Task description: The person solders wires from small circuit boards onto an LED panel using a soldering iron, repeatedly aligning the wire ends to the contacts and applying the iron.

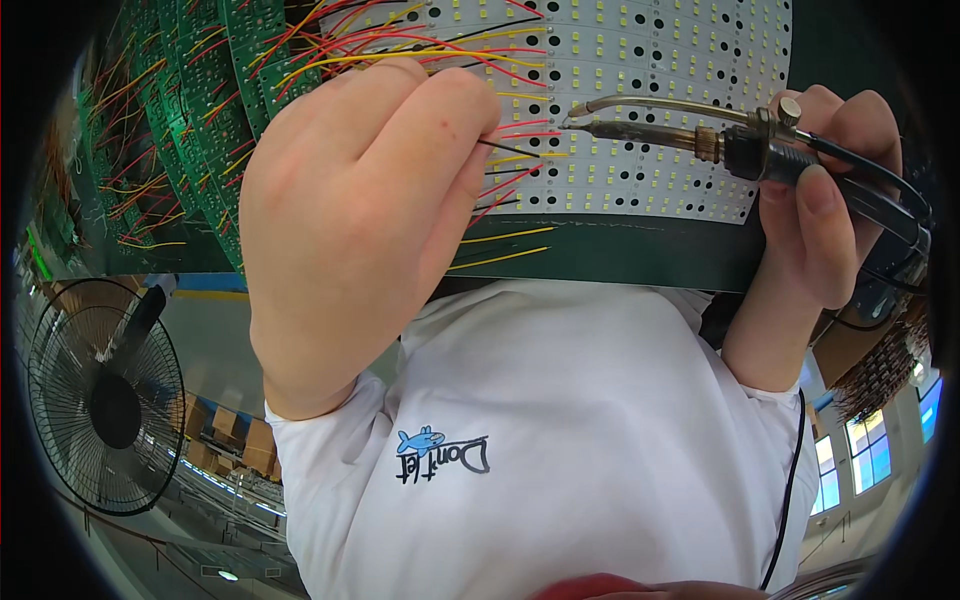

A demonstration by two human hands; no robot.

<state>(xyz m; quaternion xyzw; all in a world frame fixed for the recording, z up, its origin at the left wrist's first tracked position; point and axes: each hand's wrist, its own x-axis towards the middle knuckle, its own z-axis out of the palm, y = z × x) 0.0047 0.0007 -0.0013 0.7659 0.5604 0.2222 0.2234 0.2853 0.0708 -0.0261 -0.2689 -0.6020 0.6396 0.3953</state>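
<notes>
My right hand (835, 215) is closed around the handle of a soldering iron (650, 134). A thin curved metal tube (660, 103) is clamped to the iron and ends near its tip. That tip touches or hovers just over the left part of a white LED board (670, 60), beside the ends of red wires. My left hand (360, 190) is pinched over the board's left edge, and a black wire (512, 149) comes out from its fingertips. Red, yellow and black wires (430, 48) run along that edge. The left fingertips are mostly hidden behind the hand.
Several green circuit boards (205, 120) with red and yellow wires stand in a row at the left. Loose yellow wires (505, 237) lie on the dark green work surface (640, 255) at its near edge. A black fan (110, 395) stands at the lower left. A black cable trails from the iron.
</notes>
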